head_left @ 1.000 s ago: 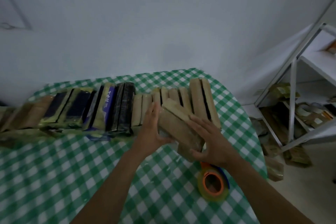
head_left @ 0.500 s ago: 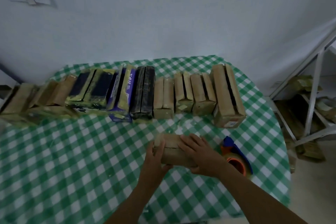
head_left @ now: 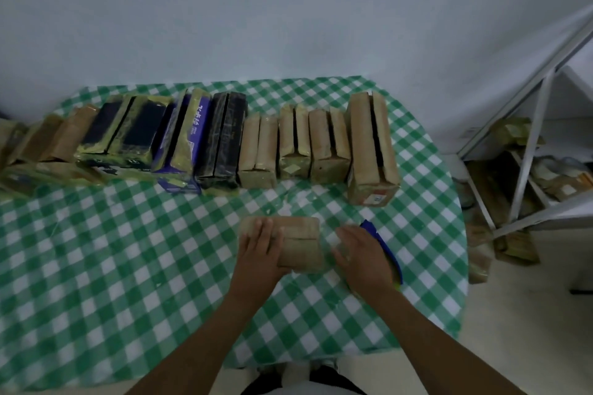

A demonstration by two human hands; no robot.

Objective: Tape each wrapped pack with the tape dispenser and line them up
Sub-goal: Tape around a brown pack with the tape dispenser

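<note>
1. While only the head view is on offer, it shows a good deal: a row of packs [head_left: 288, 144] stands across the upper middle of the frame on the checked surface [head_left: 128, 266]. They sit side by side, mostly touching, and look already taped and lined up.
2. One brown wrapped pack [head_left: 301, 247] lies flat just below the centre of the frame, apart from the row. I judge it to be the one in hand, not yet in line.
3. The left hand [head_left: 256, 250] lies on the pack's left half, its fingers straight and flat, pressing down rather than curling round it.
4. The right hand [head_left: 362, 253] is just right of the pack, over the tape dispenser [head_left: 383, 242], whose blue part shows beyond it. The hand is blurred, so I cannot tell whether its fingers grip anything.
5. Most of the work seems done. What is left is to tape this pack and stand it by the tall pack [head_left: 373, 151] at the row's right end. Bundles on the shelf [head_left: 542, 125] at the right edge may be waiting too — I cannot tell.
</note>
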